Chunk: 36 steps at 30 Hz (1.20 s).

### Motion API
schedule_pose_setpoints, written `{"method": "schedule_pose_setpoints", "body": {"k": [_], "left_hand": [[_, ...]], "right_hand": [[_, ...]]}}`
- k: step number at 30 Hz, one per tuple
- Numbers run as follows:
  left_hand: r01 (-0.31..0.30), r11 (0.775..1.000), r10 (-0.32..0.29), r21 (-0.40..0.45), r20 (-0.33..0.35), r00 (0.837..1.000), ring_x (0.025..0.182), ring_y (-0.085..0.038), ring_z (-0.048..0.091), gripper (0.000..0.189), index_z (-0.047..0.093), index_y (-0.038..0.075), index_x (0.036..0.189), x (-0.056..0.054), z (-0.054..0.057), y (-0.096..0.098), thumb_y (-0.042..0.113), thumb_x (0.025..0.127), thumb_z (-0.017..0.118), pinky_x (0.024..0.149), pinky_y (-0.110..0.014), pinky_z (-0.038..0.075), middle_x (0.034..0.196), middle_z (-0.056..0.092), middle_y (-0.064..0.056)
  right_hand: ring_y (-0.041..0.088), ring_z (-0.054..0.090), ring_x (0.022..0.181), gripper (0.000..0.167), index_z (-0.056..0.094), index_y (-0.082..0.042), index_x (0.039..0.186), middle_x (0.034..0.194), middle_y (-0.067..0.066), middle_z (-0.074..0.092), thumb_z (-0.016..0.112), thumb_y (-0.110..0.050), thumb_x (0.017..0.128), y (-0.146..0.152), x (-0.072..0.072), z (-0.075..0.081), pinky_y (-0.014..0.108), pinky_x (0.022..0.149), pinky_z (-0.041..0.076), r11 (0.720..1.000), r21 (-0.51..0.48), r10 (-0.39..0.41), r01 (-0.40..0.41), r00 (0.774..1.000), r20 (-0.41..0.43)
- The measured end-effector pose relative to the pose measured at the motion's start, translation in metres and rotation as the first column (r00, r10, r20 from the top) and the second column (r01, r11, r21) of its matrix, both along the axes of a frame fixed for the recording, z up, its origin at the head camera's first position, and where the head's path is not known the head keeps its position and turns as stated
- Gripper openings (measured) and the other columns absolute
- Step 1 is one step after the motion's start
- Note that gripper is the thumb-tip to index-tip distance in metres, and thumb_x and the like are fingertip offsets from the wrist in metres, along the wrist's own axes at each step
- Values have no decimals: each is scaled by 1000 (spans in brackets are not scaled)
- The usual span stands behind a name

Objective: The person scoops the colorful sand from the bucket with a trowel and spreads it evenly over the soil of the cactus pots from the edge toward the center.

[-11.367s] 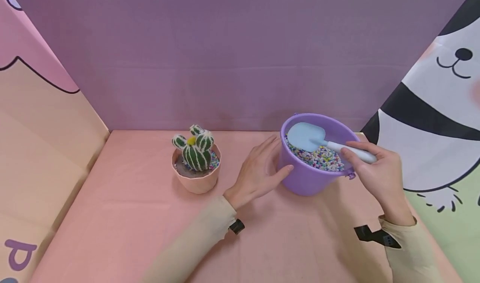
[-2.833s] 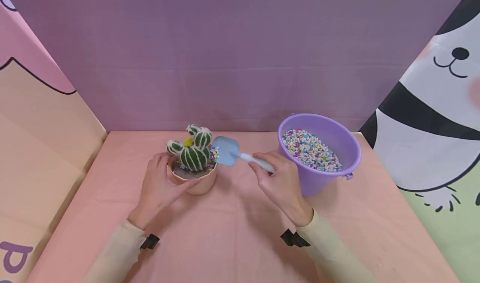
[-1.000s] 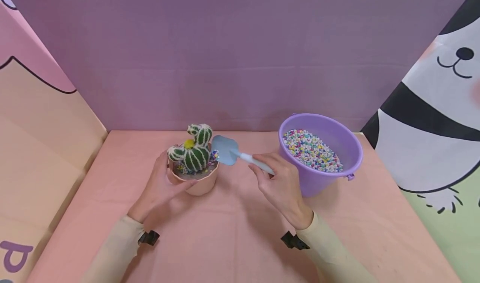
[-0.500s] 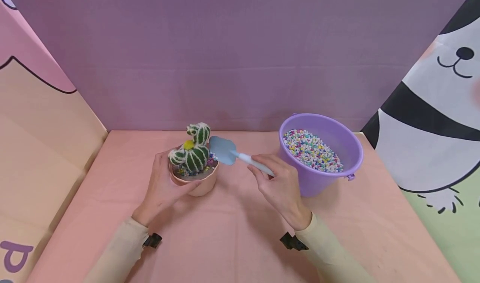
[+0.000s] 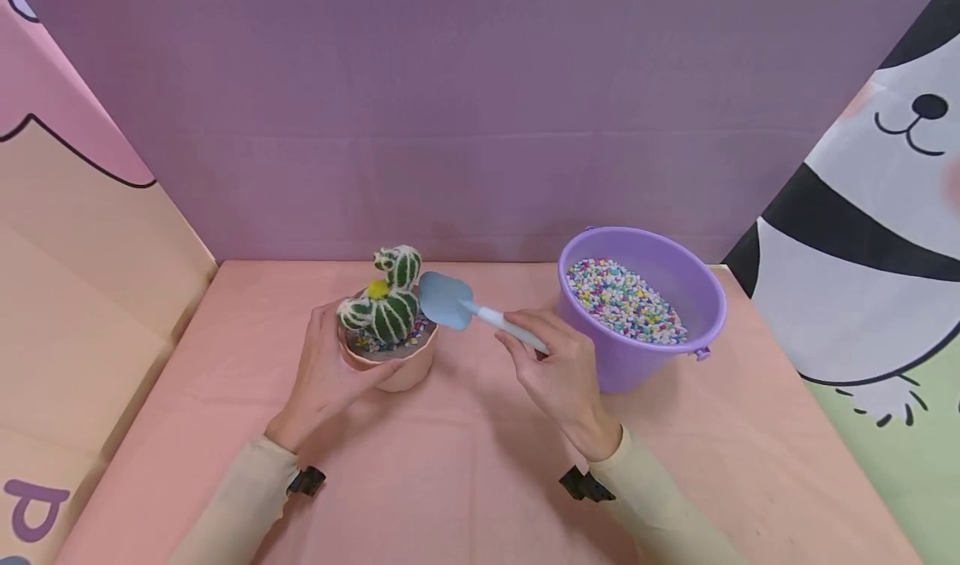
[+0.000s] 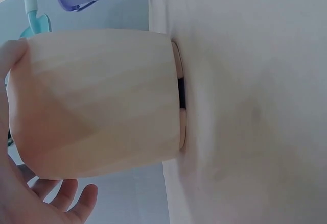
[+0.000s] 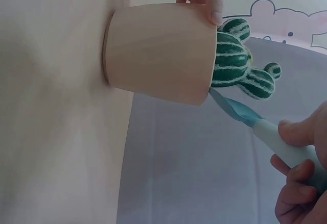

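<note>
Left hand (image 5: 330, 377) clamped round peach pot (image 5: 411, 373), thumb on front rim; 11.4 s ago it was beside the bucket instead. Pot upright on pink counter (image 5: 480, 490). Cactus (image 5: 392, 317) inside, with colored beads (image 5: 371, 343) round its base. Next, blue trowel (image 5: 447, 302): blade tip at pot's right rim, just beside cactus, handle slanting down to the right. A second ago a small clump of beads sat at the blade tip; now gone from the blade. 11.4 s ago the trowel was over the bucket. Right hand (image 5: 561, 373) pinches the white handle, thumb and fingers closed on it, about same spot as 0.5 s ago. Far right, purple bucket (image 5: 618, 369), upright, same place, partly filled with more beads.
</note>
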<state>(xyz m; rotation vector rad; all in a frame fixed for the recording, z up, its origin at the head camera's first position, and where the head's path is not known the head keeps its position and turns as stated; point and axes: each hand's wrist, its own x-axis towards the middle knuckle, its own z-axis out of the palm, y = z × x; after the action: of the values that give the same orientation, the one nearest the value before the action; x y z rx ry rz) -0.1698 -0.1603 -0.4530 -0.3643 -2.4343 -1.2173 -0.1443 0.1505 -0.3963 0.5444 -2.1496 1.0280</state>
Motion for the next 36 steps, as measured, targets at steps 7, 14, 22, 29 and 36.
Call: {"method": "schedule_pose_setpoints", "body": {"k": [7, 14, 22, 29, 36], "left_hand": [[7, 1000, -8, 26, 23, 1000, 135, -30, 47, 107, 40, 7, 159, 3, 0, -1, 39, 74, 97, 109, -51, 42, 149, 49, -14], [21, 995, -26, 101, 49, 998, 129, -26, 51, 109, 37, 9, 161, 5, 1, -4, 34, 75, 98, 103, -49, 47, 152, 50, -13], [-5, 990, 20, 139, -100, 995, 142, -36, 47, 112, 35, 8, 163, 12, 11, -8, 21, 71, 97, 107, -51, 44, 159, 47, -18], [11, 979, 49, 203, -285, 957, 133, -36, 53, 99, 47, 2, 155, 15, 24, -6, 15, 68, 93, 98, -43, 47, 149, 55, -24], [44, 965, 59, 258, -379, 923, 124, -15, 54, 88, 54, -2, 148, 22, 41, 1, 16, 70, 91, 93, -28, 46, 140, 60, -25]], "right_hand": [[10, 60, 63, 25, 84, -5, 108, 98, 8, 81, 90, -7, 84, 2, 0, 0, 13, 58, 46, 1000, -27, 7, -6, 1000, 18], [8, 59, 61, 24, 85, -5, 104, 93, 8, 81, 91, -4, 81, 8, -1, 2, 17, 56, 49, 998, -64, 2, -2, 1000, -5], [6, 55, 60, 20, 85, -5, 101, 86, 9, 80, 89, -2, 82, 23, 2, 15, 12, 58, 43, 993, -116, 12, -13, 1000, -9], [0, 63, 74, 20, 85, -3, 99, 91, 13, 82, 88, 1, 80, 37, 4, 28, 11, 70, 47, 989, -146, 5, -4, 1000, 4], [-3, 62, 73, 20, 86, -8, 101, 91, 10, 82, 89, -1, 82, 50, 10, 39, 11, 69, 47, 987, -161, -3, 10, 999, 46]]}}
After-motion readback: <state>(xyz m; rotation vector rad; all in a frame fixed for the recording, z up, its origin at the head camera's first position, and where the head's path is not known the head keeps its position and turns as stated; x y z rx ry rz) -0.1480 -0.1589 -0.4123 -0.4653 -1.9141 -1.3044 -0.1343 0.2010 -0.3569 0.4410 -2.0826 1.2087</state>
